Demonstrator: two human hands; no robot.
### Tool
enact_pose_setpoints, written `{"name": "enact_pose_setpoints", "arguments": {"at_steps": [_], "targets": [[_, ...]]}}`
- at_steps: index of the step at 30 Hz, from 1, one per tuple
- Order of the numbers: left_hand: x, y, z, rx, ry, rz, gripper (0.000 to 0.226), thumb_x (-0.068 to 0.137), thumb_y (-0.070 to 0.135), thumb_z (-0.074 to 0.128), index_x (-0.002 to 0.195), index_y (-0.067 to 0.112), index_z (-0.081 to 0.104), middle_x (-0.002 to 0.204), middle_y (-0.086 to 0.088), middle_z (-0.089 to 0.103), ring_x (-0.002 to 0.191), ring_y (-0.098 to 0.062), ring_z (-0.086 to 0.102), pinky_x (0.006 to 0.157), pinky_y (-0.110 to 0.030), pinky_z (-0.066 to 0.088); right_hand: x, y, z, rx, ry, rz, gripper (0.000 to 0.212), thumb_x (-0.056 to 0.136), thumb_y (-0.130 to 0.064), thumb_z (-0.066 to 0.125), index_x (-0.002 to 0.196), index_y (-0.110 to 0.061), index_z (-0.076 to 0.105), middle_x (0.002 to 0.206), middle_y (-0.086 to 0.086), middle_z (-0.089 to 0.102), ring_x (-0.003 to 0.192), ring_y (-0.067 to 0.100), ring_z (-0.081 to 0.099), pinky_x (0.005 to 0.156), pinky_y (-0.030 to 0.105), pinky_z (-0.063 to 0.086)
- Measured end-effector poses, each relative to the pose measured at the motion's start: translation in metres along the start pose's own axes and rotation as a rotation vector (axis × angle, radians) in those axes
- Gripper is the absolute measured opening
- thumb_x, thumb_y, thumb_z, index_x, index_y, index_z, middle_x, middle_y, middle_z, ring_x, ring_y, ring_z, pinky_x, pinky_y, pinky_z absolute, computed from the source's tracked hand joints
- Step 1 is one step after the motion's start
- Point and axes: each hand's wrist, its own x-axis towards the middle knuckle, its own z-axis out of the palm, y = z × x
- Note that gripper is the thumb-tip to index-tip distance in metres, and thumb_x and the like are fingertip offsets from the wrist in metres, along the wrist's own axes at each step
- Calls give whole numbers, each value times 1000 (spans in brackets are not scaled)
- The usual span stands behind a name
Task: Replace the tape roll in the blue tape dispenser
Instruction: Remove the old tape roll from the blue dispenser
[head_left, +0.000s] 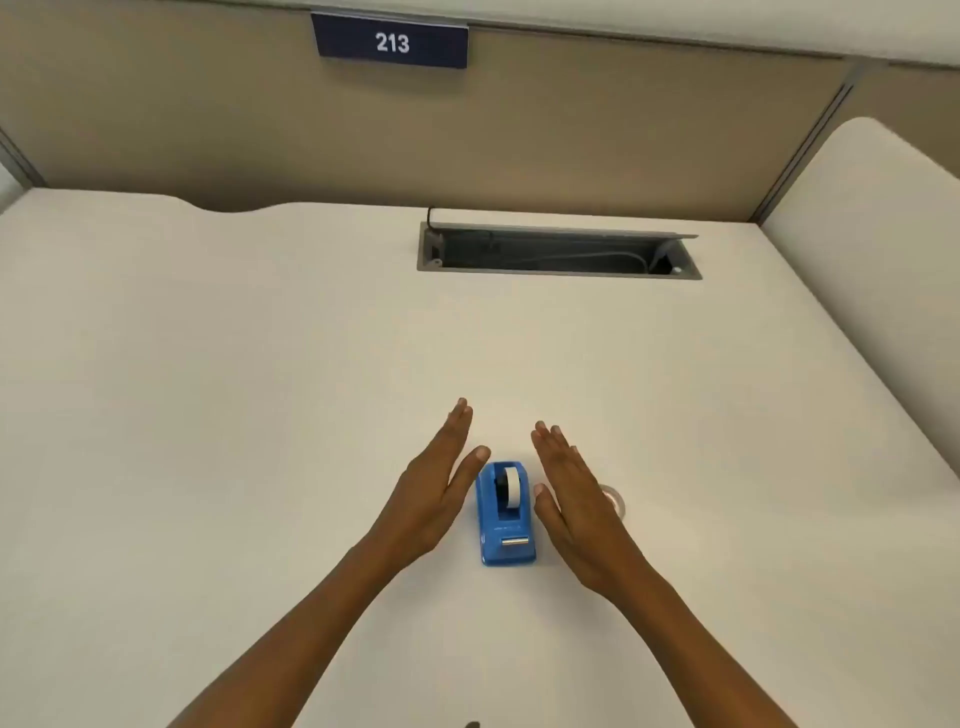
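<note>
The blue tape dispenser (506, 514) is sitting on the white bench (260, 338) with a tape roll (511, 487) seated in its cradle, while the left hand (434, 493) and right hand (574, 506) are flanking it, fingers straight and spread flat, gripping nothing. A second roll (614, 500) is lying just right of the right hand (partly hidden behind it), so I judge the swap is yet to start: lifting out the seated roll and fitting the other are both remaining.
</note>
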Motion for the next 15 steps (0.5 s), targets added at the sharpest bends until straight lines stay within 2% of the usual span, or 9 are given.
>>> {"name": "enact_pose_setpoints", "arguments": {"at_steps": [4, 6, 8, 11, 13, 15], "targets": [[-11, -8, 3, -66, -100, -59, 63, 80, 67, 38, 137, 48, 19, 141, 30, 22, 133, 3, 27, 106, -18, 22, -7, -3, 3, 157, -83, 36, 53, 101, -25, 32, 137, -46, 1, 149, -30, 2, 133, -23, -1, 111, 3, 1], [-16, -10, 5, -63, -136, -78, 78, 70, 75, 48, 138, 46, 24, 139, 29, 26, 130, 2, 32, 106, -23, 28, -10, -2, 6, 256, -94, 71, 52, 100, -26, 34, 141, -45, 8, 151, -28, 11, 134, -21, 9, 110, 2, 9], [-19, -12, 5, -73, -157, -84, 94, 57, 77, 61, 138, 45, 26, 137, 31, 29, 126, 3, 34, 104, -22, 31, -11, -2, 8, 298, -93, 90, 52, 100, -26, 37, 146, -36, 16, 154, -20, 21, 139, -10, 19, 114, 12, 17], [-24, -13, 8, -142, -203, -95, 104, 49, 64, 77, 136, 46, 25, 134, 33, 32, 123, 9, 36, 99, -10, 32, -11, -1, 11, 336, -66, 112, 51, 99, -24, 40, 146, -28, 24, 153, -12, 31, 139, 1, 30, 118, 29, 26], [-25, -13, 9, -170, -220, -86, 105, 50, 53, 84, 136, 46, 23, 135, 34, 32, 123, 14, 36, 97, -4, 31, -11, -1, 11, 345, -50, 113, 51, 98, -23, 42, 146, -28, 25, 152, -11, 33, 139, 2, 31, 118, 32, 28], [-24, -15, 9, -184, -217, -73, 105, 55, 40, 86, 139, 42, 22, 137, 33, 32, 124, 16, 35, 96, -4, 31, -9, 0, 11, 353, -45, 112, 52, 98, -23, 44, 145, -30, 24, 151, -13, 33, 137, 1, 33, 116, 28, 29]]}}
